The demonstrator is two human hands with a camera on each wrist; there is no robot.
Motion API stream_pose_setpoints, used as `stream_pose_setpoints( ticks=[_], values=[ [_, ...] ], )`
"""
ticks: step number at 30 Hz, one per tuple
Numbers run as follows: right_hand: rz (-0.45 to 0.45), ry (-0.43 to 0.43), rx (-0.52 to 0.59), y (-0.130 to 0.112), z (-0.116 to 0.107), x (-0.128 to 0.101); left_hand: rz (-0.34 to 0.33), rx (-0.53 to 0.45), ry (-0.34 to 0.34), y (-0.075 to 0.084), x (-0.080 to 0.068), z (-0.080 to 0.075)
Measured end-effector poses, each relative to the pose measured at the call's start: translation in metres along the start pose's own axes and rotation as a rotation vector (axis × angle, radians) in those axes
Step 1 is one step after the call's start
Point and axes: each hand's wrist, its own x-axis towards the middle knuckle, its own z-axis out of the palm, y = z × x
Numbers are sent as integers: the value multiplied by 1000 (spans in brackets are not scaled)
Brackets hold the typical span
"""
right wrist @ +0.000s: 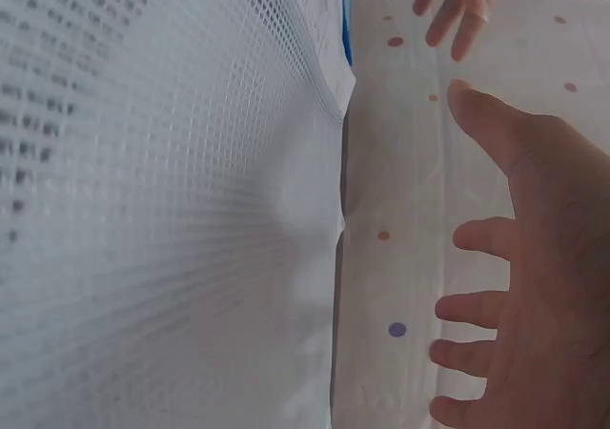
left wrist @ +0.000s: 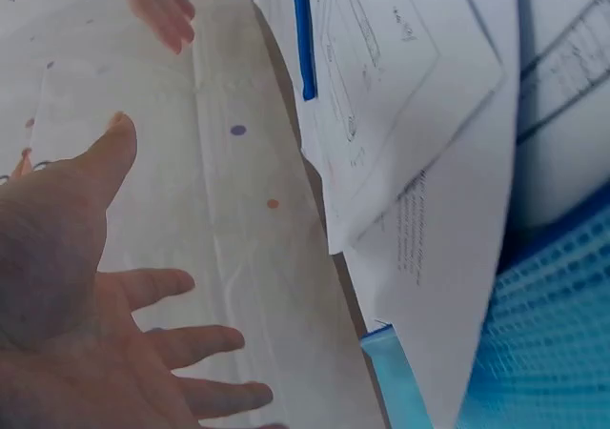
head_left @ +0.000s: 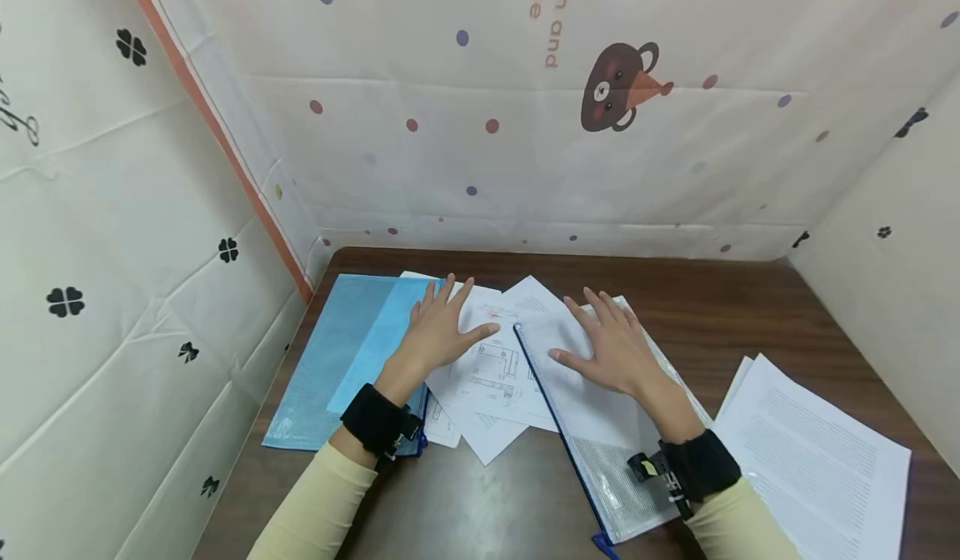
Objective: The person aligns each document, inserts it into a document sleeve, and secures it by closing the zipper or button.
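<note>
Far left we see a blue mesh pouch (head_left: 322, 360) flat on the brown table (head_left: 750, 310). Our left hand (head_left: 438, 331) hovers just over loose drawing sheets (head_left: 491, 377) beside it, fingers spread, holding nothing. Our right hand (head_left: 611, 347) is above the clear mesh zip pouch (head_left: 600, 435), fingers also spread; contact we can't tell. A printed paper stack (head_left: 813, 452) lies far right.
</note>
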Motion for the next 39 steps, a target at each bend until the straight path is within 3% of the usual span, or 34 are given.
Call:
stream_pose_setpoints(
  ticks=[11, 16, 39],
  values=[
    [-5, 66, 8, 4, 4, -1, 4, -8, 2, -1, -3, 12],
    [13, 52, 1, 3, 6, -3, -14, -13, 0, -4, -2, 16],
    [-9, 30, 18, 6, 0, 5, -22, -36, 17, 4, 6, 6]
  ],
)
